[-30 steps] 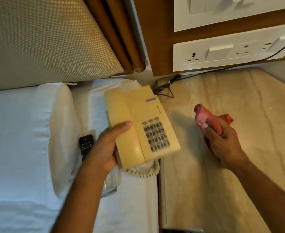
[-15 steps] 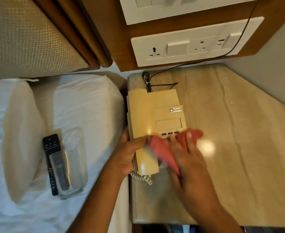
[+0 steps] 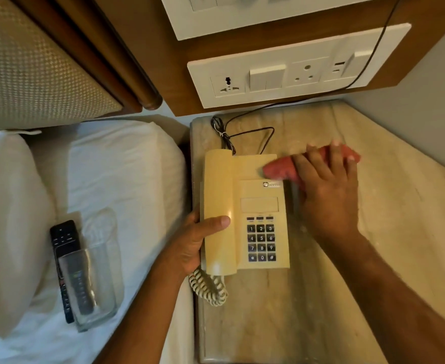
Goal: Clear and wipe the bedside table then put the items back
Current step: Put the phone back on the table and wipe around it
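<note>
A cream corded telephone (image 3: 258, 206) sits on the left part of the beige marble bedside table (image 3: 389, 232). My left hand (image 3: 192, 243) grips its handset side from the left, thumb on top. My right hand (image 3: 326, 190) presses a red cloth (image 3: 279, 169) flat against the phone's upper right corner and the tabletop beside it. The coiled cord (image 3: 208, 287) hangs off the phone's near end. On the white bed to the left lie a black remote (image 3: 64, 248) and a clear glass (image 3: 95, 282) on its side, overlapping the remote.
A black cable (image 3: 245, 132) runs from the phone's back up to the white socket panel (image 3: 295, 72) on the wooden wall. A white pillow (image 3: 9, 227) lies left of the remote. The padded headboard (image 3: 32, 69) fills the upper left. A grey wall borders the table's right.
The phone went from held above the bed to resting on the table. My right hand with the cloth slid from the keypad area up to the phone's top right corner.
</note>
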A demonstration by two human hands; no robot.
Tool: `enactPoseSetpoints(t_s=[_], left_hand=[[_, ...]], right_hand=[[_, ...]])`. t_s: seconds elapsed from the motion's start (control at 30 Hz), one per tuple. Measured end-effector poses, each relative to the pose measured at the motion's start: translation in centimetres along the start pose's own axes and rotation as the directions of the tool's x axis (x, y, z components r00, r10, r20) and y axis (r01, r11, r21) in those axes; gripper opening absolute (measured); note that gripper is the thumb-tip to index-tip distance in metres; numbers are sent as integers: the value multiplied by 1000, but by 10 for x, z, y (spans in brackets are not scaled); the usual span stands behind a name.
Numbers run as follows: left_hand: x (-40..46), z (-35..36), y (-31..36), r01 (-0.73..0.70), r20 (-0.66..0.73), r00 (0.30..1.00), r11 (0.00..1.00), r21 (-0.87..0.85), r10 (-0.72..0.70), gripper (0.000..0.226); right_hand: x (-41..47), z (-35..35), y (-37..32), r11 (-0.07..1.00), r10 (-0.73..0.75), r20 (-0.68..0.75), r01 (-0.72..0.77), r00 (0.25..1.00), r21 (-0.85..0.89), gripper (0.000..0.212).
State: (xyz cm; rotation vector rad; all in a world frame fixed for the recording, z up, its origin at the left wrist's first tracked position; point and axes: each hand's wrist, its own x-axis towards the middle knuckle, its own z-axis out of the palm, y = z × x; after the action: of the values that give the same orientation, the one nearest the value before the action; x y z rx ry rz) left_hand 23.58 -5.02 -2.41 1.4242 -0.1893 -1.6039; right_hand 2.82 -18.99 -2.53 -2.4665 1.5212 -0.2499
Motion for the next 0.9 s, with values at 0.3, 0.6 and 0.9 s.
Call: enactPoseSetpoints(t_s=[0.3,0.6,0.9], left_hand=[[39,-18,48,-104,-112,987,992,64,111,92],[44,-6,40,-292,-350,840,889,352,415,26],[29,6,15,-186,-346,598,544,818,723,42]], right_hand=[[-48,44,22,996,89,123,-91,988,7,62],[-46,45,22,997,70,126,-66,990,-35,64],[-44,50,23,996,70,120,-62,990,-65,65]])
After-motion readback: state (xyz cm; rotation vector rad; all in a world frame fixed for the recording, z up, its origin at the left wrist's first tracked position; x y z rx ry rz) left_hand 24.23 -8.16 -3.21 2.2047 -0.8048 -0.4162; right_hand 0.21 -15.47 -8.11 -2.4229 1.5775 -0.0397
